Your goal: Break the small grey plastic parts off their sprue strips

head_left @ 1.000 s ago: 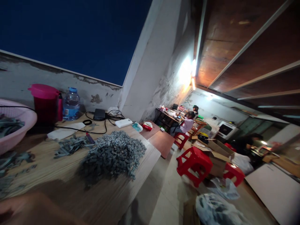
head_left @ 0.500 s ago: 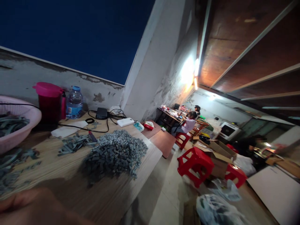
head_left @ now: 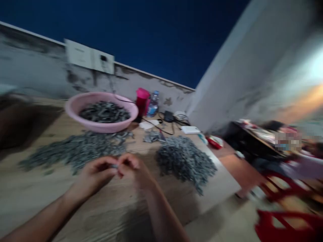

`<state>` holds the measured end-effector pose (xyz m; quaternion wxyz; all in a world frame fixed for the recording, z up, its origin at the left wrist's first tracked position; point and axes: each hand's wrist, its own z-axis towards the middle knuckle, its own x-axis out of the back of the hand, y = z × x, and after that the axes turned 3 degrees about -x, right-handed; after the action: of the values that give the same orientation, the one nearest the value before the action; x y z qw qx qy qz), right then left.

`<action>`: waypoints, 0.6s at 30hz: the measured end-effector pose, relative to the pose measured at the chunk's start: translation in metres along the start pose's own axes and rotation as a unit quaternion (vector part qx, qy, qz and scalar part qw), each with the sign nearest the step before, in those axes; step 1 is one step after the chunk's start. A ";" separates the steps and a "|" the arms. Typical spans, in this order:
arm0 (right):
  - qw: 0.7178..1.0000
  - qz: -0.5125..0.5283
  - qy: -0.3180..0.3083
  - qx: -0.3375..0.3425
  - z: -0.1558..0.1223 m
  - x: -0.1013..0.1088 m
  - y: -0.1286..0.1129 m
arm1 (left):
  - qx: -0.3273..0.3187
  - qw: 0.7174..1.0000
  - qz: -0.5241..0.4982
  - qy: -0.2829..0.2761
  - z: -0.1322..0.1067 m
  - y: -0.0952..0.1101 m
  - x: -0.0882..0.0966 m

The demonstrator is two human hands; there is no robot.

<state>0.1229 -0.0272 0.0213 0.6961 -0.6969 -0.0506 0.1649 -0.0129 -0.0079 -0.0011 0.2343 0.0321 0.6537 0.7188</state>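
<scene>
While both hands meet just below centre in the head view, the left hand (head_left: 97, 174) pinches a small grey piece (head_left: 114, 166); the right hand (head_left: 133, 169) curls beside it, grip too blurred to tell. Step looks like two-handed work on that piece, left of the grey heap (head_left: 186, 158); next move probably calls for steady fingertips.

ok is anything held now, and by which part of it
The left hand pinches a small grey piece between thumb and fingers, the right hand close by; blur hides which part is gripped.
</scene>
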 end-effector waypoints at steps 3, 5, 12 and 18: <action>0.999 0.014 -0.029 0.004 0.003 0.006 0.001 | -0.012 0.996 -0.076 -0.048 -0.008 0.003 0.014; 0.998 0.021 -0.054 -0.010 0.002 0.013 -0.001 | -0.010 0.989 -0.135 -0.064 -0.004 0.003 0.011; 0.996 -0.028 -0.076 -0.043 -0.003 0.016 -0.009 | -0.033 0.981 -0.160 -0.101 -0.002 0.003 0.005; 0.996 -0.069 -0.034 -0.039 0.000 0.013 -0.004 | -0.094 0.994 0.023 -0.051 -0.001 0.004 0.012</action>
<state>0.1362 -0.0232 0.0230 0.6757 -0.7126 -0.1288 0.1381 -0.0253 -0.0040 -0.0006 0.2522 0.0615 0.5698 0.7797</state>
